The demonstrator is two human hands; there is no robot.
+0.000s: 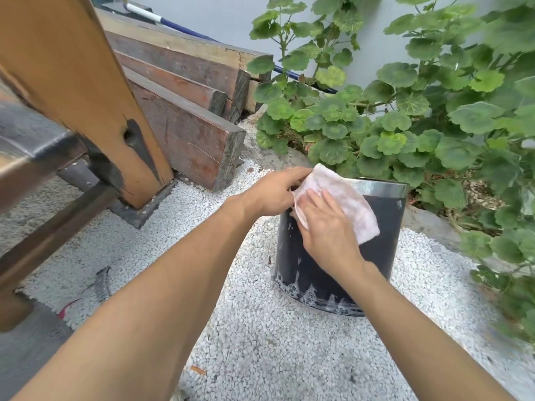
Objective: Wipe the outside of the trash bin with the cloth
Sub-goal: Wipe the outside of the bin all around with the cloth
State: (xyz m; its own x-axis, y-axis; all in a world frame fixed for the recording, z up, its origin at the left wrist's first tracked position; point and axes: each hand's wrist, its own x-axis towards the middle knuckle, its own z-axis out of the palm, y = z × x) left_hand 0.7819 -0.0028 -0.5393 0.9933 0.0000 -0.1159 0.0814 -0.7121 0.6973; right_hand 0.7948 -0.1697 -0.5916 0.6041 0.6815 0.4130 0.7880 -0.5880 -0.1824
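White gravel ground (260, 342) spreads across an outdoor corner, bordered by a pale grey wall (220, 15) at the back. Broad-leaved green geranium plants (419, 111) fill the right side, their round leaves hanging over the scene. Dark reddish-brown timber beams (185, 91) lie stacked at upper left behind a tilted tan wooden post (75, 82) that rests on a dark base plate.

Near the centre, just below the plants, a round black trash bin with a silver metal rim (373, 256) stands upright on the gravel. Its glossy dark wall is streaked with wet marks, and a band of white soap foam clings around its bottom edge. A few pale specks dot its upper right side.

A pale pink folded cloth (344, 198) is draped over the near side of the rim and down the bin's upper wall. The person's left hand (275, 192) pinches the cloth's top left corner at the rim, fingers curled closed on the fabric. The right hand (327, 224) lies flat and open on the cloth, palm down and fingers spread, pressing it against the bin's outer wall.

A small red-and-grey object (86, 293), too blurred to identify, lies on the gravel at lower left.
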